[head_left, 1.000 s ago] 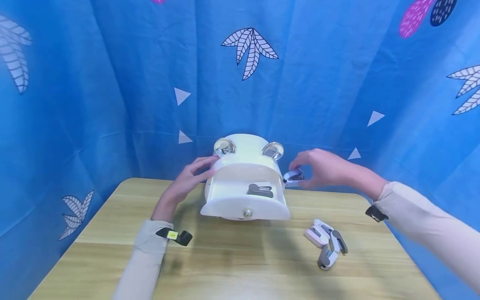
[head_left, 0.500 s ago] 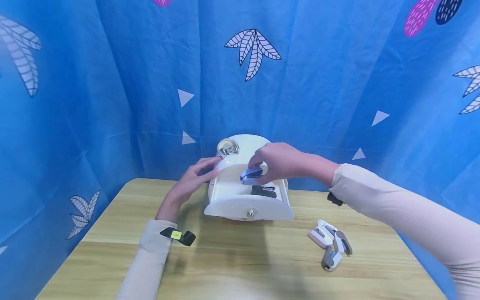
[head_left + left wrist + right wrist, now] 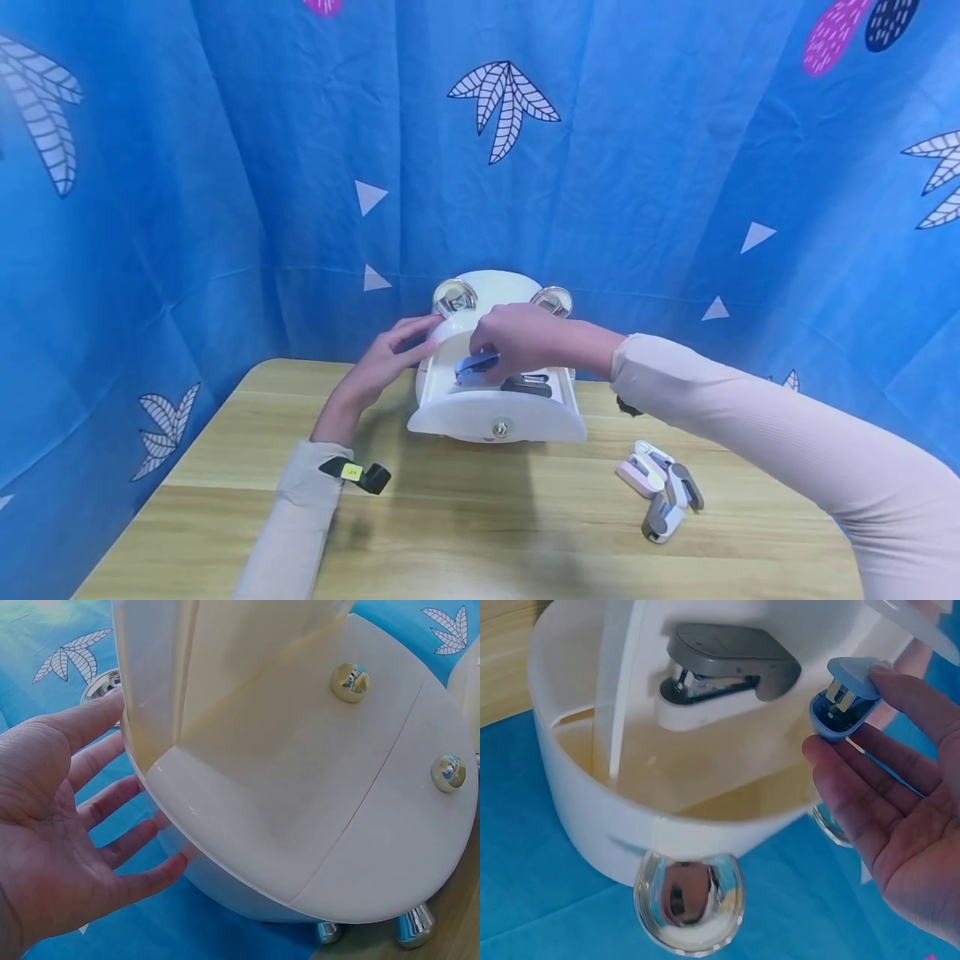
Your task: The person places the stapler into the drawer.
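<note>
Your right hand (image 3: 915, 825) has brought the pinched blue mini stapler (image 3: 853, 677) into the drawer (image 3: 461, 415), near the grey stapler (image 3: 731, 652), seemingly almost placed; your left hand (image 3: 64, 802), fingers spread, touches the white cabinet (image 3: 501, 287).

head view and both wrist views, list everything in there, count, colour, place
cabinet: 1, white, on the table
open drawer: 1, white, cabinet front
ears: 2, shiny metallic, cabinet top
knobs: 2, gold, cabinet front
feet: at least 2, silver, under the cabinet
grey stapler: 1, grey and white, inside the open drawer
blue stapler: 1, light blue, in the right hand
loose staplers: about 4, pink, white and grey, table's right side
table: 1, wood-toned, under the cabinet
curtain: 1, blue, printed, behind the table
wrist straps: 2, black, at the cuffs
sleeves: 2, pale beige, both arms
left hand: 1, bare, touching the cabinet's side
right hand: 1, bare, at the open drawer
</note>
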Available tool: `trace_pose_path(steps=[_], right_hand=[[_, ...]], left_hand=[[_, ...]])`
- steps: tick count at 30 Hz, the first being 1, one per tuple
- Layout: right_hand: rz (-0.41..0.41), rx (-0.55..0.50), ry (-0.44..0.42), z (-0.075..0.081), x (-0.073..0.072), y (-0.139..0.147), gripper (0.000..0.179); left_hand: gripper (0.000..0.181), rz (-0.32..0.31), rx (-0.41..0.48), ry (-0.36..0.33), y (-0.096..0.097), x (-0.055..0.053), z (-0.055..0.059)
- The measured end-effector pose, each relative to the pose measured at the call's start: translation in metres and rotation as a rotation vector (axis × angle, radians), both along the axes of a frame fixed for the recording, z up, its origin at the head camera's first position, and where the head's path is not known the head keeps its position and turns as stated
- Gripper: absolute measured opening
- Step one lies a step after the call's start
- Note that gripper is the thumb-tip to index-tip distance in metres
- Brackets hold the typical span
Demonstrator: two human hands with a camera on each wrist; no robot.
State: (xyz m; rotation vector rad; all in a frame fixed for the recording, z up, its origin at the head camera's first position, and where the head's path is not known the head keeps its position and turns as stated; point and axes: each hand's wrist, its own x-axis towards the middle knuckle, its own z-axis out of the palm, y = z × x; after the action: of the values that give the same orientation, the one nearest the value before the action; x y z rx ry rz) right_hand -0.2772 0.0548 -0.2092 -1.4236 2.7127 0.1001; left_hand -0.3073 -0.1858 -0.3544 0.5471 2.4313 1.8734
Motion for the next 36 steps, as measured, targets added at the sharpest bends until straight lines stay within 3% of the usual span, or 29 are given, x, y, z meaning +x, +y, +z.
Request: trace_pose_path(steps=[10,20,23,29,33,36], right_hand=[[-0.021,0.041,0.013,-0.021,-0.006,-0.001,0.021],[-0.015,0.03,-0.02,-0.017,-0.004,0.004,0.018],[0.002,-0.058,-0.043,-0.007,0.0,0.009,0.017],[0.076,-0.343,-0.143,0.011,0.023,0.024,0.02],[0.099,-0.491,-0.223,0.005,0.043,0.038,0.017],[0.074,-0.586,-0.345,-0.008,0.057,0.049,0.016]], left_hand=[[0.051,0.001,0.003,-0.007,0.004,0.003,-0.001],[0.052,0.004,-0.005,-0.014,0.005,0.001,-0.005],[0.052,0.004,-0.004,-0.012,0.005,0.0,-0.005],[0.052,0.006,0.001,-0.008,0.004,0.0,0.0],[0.055,0.003,0.018,-0.023,0.002,0.0,0.007],[0.058,0.002,0.037,-0.041,0.001,-0.001,0.013]])
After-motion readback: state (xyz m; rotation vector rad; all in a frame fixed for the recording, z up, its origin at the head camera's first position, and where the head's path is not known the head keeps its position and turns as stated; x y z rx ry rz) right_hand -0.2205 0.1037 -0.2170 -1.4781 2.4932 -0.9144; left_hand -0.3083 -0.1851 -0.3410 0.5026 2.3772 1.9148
